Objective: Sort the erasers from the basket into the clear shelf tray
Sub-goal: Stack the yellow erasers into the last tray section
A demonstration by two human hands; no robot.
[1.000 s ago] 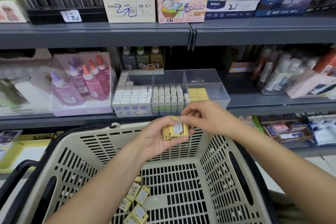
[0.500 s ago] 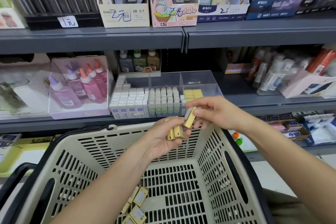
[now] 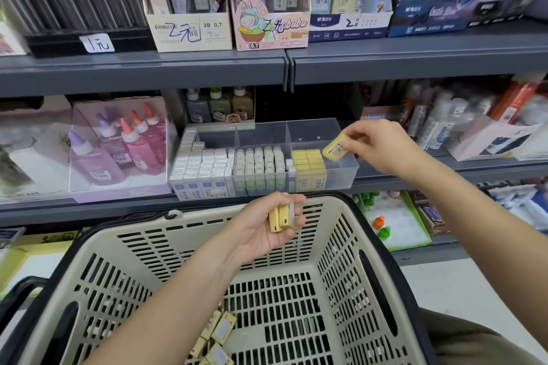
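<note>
Pinching yellow eraser [image 3: 335, 150], long axis tilted, over clear tray [image 3: 341, 170]

basket [image 3: 341, 246] before tray [image 3: 341, 170], erasers [image 3: 218, 332] inside

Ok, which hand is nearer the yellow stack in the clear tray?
Right. The right hand pinches an eraser just beside the stack; the left hand holds erasers lower, over the basket.

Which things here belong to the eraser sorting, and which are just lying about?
In the job: right hand pinching a yellow eraser over the clear tray; left hand holding spare erasers; basket with loose erasers.
Just there: pink glue bottles, 2B 0.7 boxes, small bottles behind the tray.
</note>
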